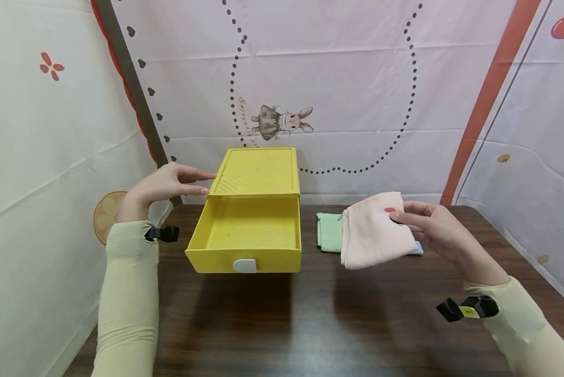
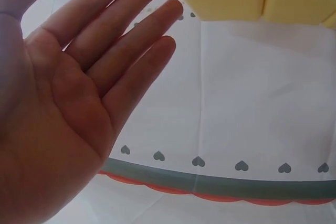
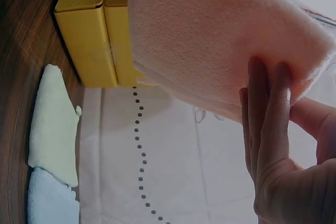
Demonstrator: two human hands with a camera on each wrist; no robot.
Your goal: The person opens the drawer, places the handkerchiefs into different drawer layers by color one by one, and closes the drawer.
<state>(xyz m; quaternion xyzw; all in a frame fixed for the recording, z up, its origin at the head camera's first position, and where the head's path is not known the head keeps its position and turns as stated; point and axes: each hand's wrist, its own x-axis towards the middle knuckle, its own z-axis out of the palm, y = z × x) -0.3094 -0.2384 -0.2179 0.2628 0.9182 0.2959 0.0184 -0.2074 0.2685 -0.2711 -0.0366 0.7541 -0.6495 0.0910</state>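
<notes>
Grips the pink cloth [image 1: 373,233], probably light, soft and limp, best pinched through all layers, by its right edge in the right hand [image 1: 434,230], above the table [image 1: 319,324] beside the yellow drawer [image 1: 272,260], with the left hand's [image 1: 164,184] fingers straight at its casing [image 1: 263,170].

Pink cloth [image 3: 210,40] in right grip [image 3: 289,182]

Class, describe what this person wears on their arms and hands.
The left hand and right hand are bare, with no gloves showing. The left sleeve and right sleeve are long and pale yellow. Each wrist carries a small black device; the right device has a yellow label, its print too small to read; the left device looks plain.
</notes>
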